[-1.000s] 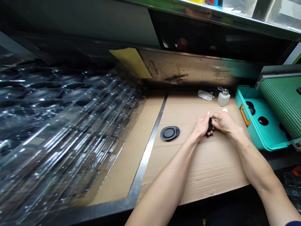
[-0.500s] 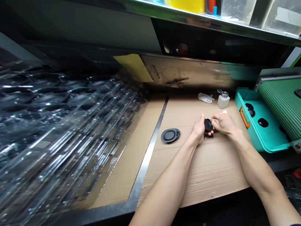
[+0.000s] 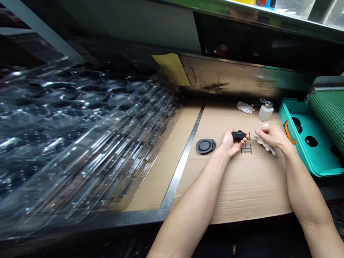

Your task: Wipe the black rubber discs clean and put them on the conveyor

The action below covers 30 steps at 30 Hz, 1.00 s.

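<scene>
My left hand (image 3: 231,142) is palm up over the cardboard sheet (image 3: 236,182) and grips a small black round part (image 3: 238,135) by its edge. My right hand (image 3: 271,136) is a short way to the right of it, fingers closed on a white wipe (image 3: 264,144) that hangs down from them. The two hands do not touch. A small stack of black round parts (image 3: 205,146) lies on the cardboard just left of my left hand.
A large stack of clear plastic blister trays (image 3: 80,132) fills the left side. At the back stand a small dispenser bottle (image 3: 265,111) and a crumpled white wipe (image 3: 245,107). A teal bin (image 3: 309,150) with black parts and a green conveyor belt (image 3: 329,114) are on the right.
The hands have come apart: my right hand pulled away to the right with the wipe, and my left hand turned palm up with the black part. The view shifted slightly left.
</scene>
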{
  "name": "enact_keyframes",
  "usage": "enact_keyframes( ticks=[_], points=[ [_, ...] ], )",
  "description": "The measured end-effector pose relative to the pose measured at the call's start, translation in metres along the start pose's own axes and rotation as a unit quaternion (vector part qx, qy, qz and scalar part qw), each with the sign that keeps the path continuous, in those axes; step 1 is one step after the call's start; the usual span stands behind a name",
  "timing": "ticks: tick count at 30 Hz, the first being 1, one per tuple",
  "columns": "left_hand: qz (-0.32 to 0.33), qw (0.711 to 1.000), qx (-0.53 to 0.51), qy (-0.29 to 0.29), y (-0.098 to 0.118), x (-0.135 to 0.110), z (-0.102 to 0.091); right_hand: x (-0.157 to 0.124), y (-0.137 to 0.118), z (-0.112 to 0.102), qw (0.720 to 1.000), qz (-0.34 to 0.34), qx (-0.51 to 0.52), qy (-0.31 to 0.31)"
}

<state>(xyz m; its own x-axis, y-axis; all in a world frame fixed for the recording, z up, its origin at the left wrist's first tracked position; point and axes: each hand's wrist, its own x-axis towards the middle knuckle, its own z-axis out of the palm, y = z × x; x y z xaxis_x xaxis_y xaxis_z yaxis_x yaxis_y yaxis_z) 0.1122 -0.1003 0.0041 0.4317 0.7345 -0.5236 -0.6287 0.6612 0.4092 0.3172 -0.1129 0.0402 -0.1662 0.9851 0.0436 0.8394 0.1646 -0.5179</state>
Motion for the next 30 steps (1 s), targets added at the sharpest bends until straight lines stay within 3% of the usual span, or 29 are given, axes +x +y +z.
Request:
enact_keyframes(
  ticks=[4, 8, 12, 15, 18, 22, 25, 28, 30],
  points=[
    [0.001, 1.0, 0.003, 0.002, 0.0, 0.001, 0.0, 0.006, 0.013, -0.002, 0.988, 0.077, -0.068, 0.113],
    [0.01, 1.0, 0.013, -0.01, -0.002, 0.002, -0.002, 0.008, 0.023, 0.005, 0.962, 0.188, -0.163, 0.112],
    [0.052, 0.997, 0.035, -0.047, -0.006, 0.005, -0.005, 0.01, 0.028, 0.011, 0.968, 0.159, -0.179, 0.08],
    [0.088, 0.993, 0.031, -0.078, -0.011, 0.009, -0.007, 0.012, 0.022, 0.016, 0.976, 0.116, -0.132, 0.125],
    [0.126, 0.988, 0.0, -0.088, -0.014, 0.014, -0.008, 0.008, -0.003, 0.034, 0.987, 0.029, -0.059, 0.149],
    [0.152, 0.984, -0.033, -0.091, -0.014, 0.019, -0.011, -0.006, -0.044, 0.07, 0.992, -0.061, -0.064, 0.093],
    [0.167, 0.981, -0.039, -0.089, -0.014, 0.023, -0.013, -0.008, -0.053, 0.083, 0.987, -0.049, -0.112, 0.105],
    [0.163, 0.981, -0.03, -0.1, -0.017, 0.026, -0.014, -0.007, -0.051, 0.081, 0.982, 0.019, -0.129, 0.133],
    [0.147, 0.982, -0.012, -0.117, -0.019, 0.026, -0.013, -0.008, -0.051, 0.079, 0.983, 0.019, -0.131, 0.129]
  ],
)
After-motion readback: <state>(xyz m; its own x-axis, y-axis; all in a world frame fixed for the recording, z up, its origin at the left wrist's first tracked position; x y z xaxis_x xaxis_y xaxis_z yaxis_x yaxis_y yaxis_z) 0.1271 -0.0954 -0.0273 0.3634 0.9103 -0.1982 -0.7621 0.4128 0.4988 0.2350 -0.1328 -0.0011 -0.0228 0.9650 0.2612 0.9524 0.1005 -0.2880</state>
